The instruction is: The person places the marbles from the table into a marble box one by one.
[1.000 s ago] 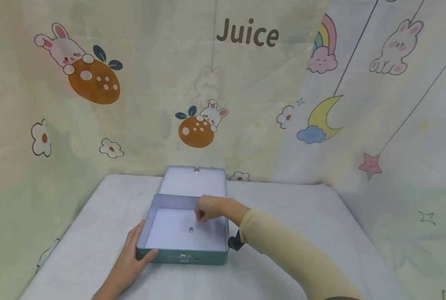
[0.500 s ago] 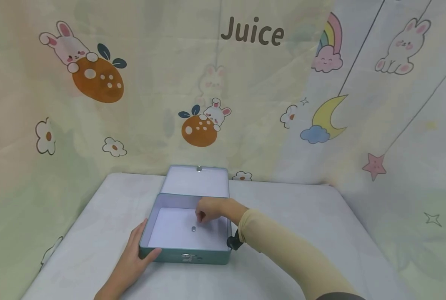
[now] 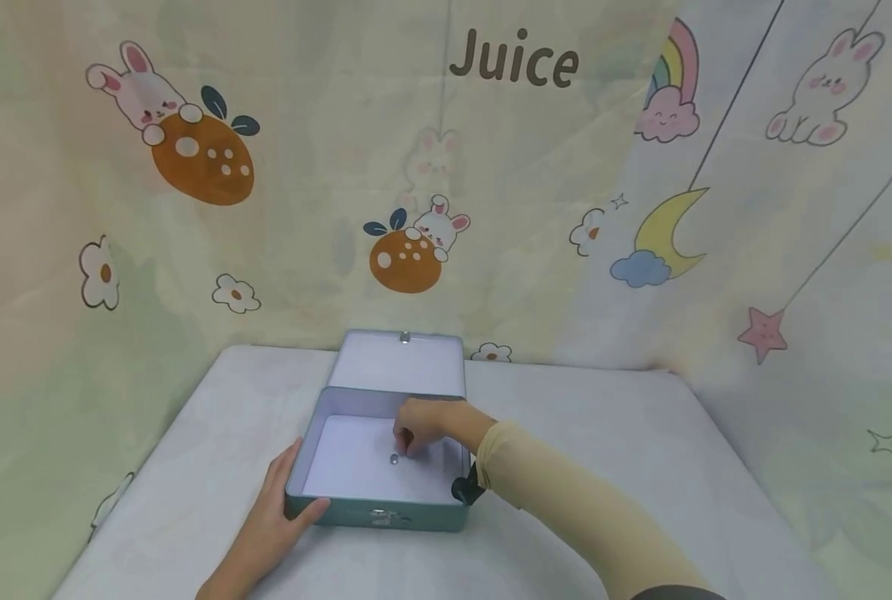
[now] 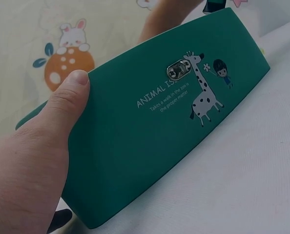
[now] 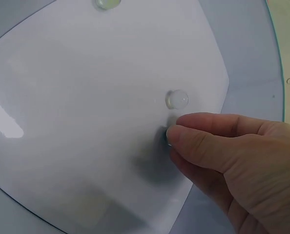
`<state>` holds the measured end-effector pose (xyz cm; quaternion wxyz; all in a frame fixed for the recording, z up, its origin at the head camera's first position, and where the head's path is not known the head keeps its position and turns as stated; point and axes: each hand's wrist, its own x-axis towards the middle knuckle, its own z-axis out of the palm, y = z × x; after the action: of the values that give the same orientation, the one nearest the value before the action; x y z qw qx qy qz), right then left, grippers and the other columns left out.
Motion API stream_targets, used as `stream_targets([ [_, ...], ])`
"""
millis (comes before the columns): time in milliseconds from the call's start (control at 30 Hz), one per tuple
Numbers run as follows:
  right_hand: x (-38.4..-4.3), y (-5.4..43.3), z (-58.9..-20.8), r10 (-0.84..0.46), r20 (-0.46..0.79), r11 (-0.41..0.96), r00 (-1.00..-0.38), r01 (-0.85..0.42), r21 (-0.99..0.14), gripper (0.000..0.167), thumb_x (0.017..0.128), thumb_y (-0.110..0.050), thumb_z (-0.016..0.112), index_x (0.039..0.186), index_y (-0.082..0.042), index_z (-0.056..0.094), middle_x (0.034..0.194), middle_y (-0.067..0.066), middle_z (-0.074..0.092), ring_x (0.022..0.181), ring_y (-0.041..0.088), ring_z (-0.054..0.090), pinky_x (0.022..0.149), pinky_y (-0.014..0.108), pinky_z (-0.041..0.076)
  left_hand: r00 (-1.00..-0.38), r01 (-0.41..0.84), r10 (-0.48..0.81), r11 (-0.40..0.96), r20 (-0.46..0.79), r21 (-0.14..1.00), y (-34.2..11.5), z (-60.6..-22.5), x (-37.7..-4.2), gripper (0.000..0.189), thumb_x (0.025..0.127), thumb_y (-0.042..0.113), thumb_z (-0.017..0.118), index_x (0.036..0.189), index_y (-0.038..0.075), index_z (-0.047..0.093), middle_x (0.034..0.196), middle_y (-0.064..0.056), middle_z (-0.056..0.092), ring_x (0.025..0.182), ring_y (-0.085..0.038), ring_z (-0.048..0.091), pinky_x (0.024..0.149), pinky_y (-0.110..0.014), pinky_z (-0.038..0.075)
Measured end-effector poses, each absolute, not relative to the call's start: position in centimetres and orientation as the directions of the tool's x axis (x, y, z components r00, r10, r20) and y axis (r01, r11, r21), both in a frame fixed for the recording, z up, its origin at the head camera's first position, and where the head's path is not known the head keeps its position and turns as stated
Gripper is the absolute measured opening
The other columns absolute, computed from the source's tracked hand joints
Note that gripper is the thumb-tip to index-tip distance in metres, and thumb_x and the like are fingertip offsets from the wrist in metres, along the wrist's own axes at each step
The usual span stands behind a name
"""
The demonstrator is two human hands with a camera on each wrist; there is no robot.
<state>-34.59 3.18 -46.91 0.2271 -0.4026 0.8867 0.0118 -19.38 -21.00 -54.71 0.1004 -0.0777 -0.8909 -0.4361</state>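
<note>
A green tin box (image 3: 377, 514) stands on the table with its lid raised behind it. My left hand (image 3: 272, 508) grips the box's front left corner, the thumb on the front wall, which carries a giraffe print (image 4: 203, 97) and a metal clasp (image 4: 179, 69). Inside the box is my right hand (image 3: 425, 423), fingertips down close to the white floor. It pinches a small bluish glass bead (image 5: 167, 138), mostly covered by the fingertips. A clear glass bead (image 5: 178, 99) lies just beyond them, and a greenish bead (image 5: 107, 4) shows at the frame's top.
The open lid (image 3: 399, 362) leans back toward the printed curtain (image 3: 303, 250). A white cloth covers the table (image 3: 566, 450) around the box. A black wrist mount (image 3: 467, 487) on the right arm is beside the box's right wall.
My right hand has dipped a little toward the box floor, its fingertips now beside the visible bead. The whole head view has shifted slightly. My left hand keeps its grip.
</note>
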Motion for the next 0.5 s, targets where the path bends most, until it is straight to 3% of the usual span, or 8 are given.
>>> stream_targets([
  [500, -33.8, 3.8, -45.2, -0.73, -0.349, 0.669, -0.587, -0.72, -0.187, 0.014, 0.083, -0.017, 0.073, 0.097, -0.022, 0.073, 0.09, -0.013, 0.069, 0.083, -0.002, 0.06, 0.077, 0.012, 0.05, -0.967, 0.225, 0.047, 0.618, 0.251, 0.753, -21.0, -54.7, -19.5, 0.091, 0.085, 0.033, 0.07, 0.153, 0.013, 0.013, 0.148, -0.02, 0.026, 0.135, -0.048, 0.029, 0.101, -0.071, 0.029],
])
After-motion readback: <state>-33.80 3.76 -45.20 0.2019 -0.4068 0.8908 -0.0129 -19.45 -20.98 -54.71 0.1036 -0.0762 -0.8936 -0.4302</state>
